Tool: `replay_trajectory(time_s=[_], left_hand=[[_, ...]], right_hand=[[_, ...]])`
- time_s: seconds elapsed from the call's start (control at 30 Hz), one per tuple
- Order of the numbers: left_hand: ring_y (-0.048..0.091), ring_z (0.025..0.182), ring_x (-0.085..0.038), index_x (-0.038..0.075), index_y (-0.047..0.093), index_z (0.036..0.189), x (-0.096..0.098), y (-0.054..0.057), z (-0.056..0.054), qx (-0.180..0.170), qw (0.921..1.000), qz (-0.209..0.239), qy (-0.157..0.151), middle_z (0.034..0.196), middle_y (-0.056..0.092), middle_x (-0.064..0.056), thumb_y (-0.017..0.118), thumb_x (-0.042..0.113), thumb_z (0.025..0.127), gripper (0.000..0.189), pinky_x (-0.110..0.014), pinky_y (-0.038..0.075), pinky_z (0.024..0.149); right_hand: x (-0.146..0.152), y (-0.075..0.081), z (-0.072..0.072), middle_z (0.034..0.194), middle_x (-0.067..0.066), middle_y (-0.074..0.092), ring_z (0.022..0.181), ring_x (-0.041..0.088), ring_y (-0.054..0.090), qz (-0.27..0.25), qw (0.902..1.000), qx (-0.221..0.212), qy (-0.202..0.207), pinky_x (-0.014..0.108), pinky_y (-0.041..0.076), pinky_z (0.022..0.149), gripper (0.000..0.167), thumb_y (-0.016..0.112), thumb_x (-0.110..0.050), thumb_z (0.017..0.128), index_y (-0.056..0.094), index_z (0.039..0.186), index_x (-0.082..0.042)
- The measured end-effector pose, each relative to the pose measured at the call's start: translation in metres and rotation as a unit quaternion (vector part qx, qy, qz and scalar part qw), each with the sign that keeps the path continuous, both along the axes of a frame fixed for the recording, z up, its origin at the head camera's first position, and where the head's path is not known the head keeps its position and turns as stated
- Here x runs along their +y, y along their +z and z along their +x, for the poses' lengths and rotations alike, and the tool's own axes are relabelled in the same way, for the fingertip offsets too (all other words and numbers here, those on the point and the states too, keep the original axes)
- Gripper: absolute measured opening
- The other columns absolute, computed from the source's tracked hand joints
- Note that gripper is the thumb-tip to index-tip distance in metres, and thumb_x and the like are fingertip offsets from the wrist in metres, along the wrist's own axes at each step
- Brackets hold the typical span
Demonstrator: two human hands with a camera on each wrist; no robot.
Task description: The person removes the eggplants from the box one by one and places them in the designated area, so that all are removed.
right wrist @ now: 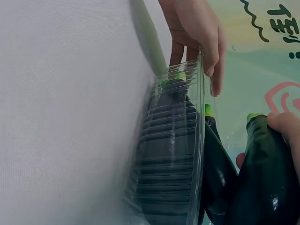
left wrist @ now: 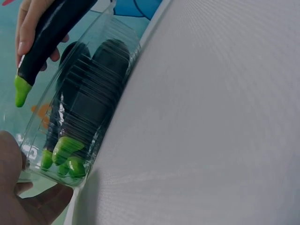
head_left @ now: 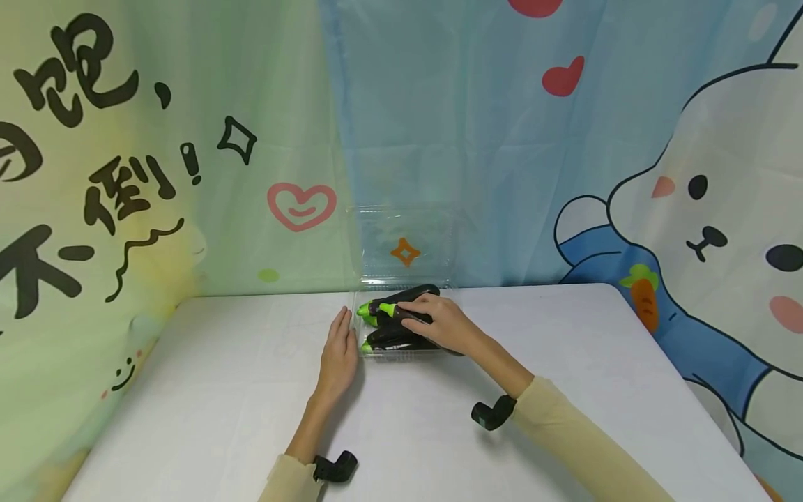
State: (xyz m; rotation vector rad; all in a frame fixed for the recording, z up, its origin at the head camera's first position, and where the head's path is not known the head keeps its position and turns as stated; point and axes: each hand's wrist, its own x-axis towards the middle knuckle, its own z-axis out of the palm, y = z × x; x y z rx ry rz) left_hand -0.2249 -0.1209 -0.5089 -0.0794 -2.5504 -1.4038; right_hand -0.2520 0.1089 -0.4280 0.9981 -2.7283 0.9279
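Note:
A clear plastic clamshell box (head_left: 392,356) holds several dark eggplants (head_left: 389,339) with green caps, laid lengthwise side by side. My right hand (head_left: 447,324) grips one more eggplant (left wrist: 49,35), thumb and fingers around its body, just above the box. Its green cap points left in the head view. At the box's left end my left hand (head_left: 339,355) rests against the wall with fingers extended. In the right wrist view, the left hand's fingers (right wrist: 213,61) touch that end of the box. The right palm is hidden.
The transparent lid (head_left: 433,244) stands raised behind the box, near the back edge of the white table (head_left: 219,390). A printed cloth backdrop (head_left: 401,104) hangs directly behind. Each wrist wears a black camera mount (head_left: 493,413).

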Motion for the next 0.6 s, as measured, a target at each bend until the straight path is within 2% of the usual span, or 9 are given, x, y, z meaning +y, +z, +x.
replay_trajectory(time_s=[0.2,0.47,0.6], left_hand=[[0.028,0.147,-0.028,-0.001,0.034,0.148,0.001,0.0,-0.001,0.006,1.0,0.0,0.003,0.158,0.031,-0.011,0.036,0.015,0.104,0.047,-0.046,0.024,0.121],[0.028,0.147,-0.029,-0.002,0.035,0.148,0.001,0.0,0.001,0.01,0.9999,0.0,0.004,0.158,0.031,-0.013,0.037,0.014,0.104,0.047,-0.047,0.025,0.121],[0.028,0.147,-0.029,-0.002,0.035,0.148,0.001,0.001,0.002,0.012,0.9999,0.004,0.004,0.158,0.032,-0.013,0.037,0.015,0.104,0.047,-0.047,0.025,0.121]], right_hand=[[0.003,0.002,0.0,0.114,0.011,0.066,0.091,0.021,0.064,-0.003,0.9998,-0.019,-0.011,0.027,0.051,0.071,0.041,0.063,-0.028,0.094,0.062,0.132,-0.011],[0.01,0.004,0.001,0.119,0.014,0.063,0.101,0.028,0.061,-0.008,0.9989,-0.033,-0.031,0.033,0.053,0.075,0.053,0.071,-0.032,0.087,0.059,0.134,-0.01],[0.014,0.003,-0.001,0.121,0.016,0.061,0.096,0.027,0.06,-0.02,0.9985,-0.037,-0.036,0.028,0.052,0.07,0.053,0.072,-0.026,0.087,0.058,0.135,-0.009]])
